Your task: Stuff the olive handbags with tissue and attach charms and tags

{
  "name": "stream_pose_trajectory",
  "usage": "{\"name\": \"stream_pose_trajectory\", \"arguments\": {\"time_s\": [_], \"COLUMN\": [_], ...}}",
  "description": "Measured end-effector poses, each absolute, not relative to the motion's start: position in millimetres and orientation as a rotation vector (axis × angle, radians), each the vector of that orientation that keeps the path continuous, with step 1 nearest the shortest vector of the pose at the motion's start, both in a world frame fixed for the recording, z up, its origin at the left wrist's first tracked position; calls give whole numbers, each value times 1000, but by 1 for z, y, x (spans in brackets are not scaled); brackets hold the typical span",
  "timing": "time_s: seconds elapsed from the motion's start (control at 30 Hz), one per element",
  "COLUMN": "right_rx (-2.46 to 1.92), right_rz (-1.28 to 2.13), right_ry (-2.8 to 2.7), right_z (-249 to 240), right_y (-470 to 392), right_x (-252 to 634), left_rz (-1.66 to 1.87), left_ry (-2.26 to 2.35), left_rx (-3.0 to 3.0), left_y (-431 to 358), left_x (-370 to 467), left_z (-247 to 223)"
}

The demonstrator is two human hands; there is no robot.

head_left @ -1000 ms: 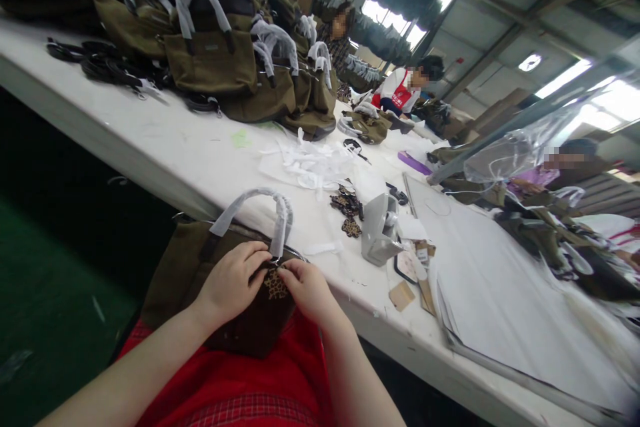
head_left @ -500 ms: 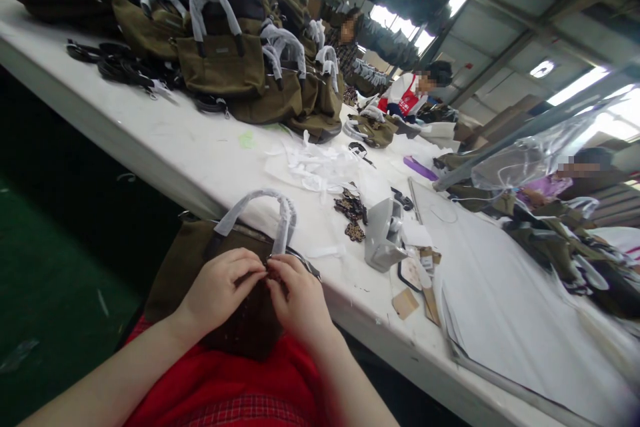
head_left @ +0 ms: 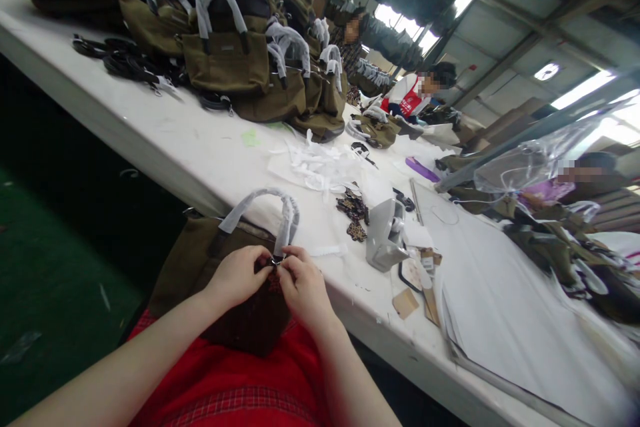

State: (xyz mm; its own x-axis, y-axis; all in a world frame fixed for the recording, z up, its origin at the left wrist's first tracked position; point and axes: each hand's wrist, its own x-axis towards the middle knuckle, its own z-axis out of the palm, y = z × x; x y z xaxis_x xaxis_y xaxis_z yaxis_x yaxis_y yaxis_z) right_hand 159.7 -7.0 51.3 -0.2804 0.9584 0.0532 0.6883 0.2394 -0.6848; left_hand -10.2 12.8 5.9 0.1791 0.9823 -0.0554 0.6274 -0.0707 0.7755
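Observation:
An olive-brown bag point(head_left: 187, 260) with a dark front rests on my lap against the table edge, its handle point(head_left: 260, 195) wrapped in white film and standing up. My left hand point(head_left: 243, 275) and my right hand point(head_left: 303, 282) meet at the handle's near base. Between their pinched fingertips is a small shiny metal ring point(head_left: 277, 260), held from both sides. A reddish-brown patterned charm point(head_left: 275, 281) hangs just under it, partly covered by my fingers.
On the white table point(head_left: 185, 147) lie patterned charms point(head_left: 356, 231), a grey tape dispenser point(head_left: 385, 240), white film scraps point(head_left: 320, 163), cardboard tags point(head_left: 405, 303) and black straps point(head_left: 135, 67). Finished-looking bags point(head_left: 225, 63) are piled at the back left. A person in a red apron point(head_left: 411, 101) stands farther back.
Both hands have shifted slightly up toward the handle's base. The metal ring now shows between the fingertips, and the charm hangs below it.

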Motion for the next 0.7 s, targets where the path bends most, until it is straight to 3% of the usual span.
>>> {"name": "stream_pose_trajectory", "arguments": {"time_s": [0.7], "right_rx": [-1545], "right_rz": [510], "right_ry": [-2412], "right_z": [54], "right_y": [-11], "right_x": [153], "left_rz": [585], "left_ry": [1284], "left_rx": [1567], "left_y": [28], "left_x": [-27], "left_z": [5]}}
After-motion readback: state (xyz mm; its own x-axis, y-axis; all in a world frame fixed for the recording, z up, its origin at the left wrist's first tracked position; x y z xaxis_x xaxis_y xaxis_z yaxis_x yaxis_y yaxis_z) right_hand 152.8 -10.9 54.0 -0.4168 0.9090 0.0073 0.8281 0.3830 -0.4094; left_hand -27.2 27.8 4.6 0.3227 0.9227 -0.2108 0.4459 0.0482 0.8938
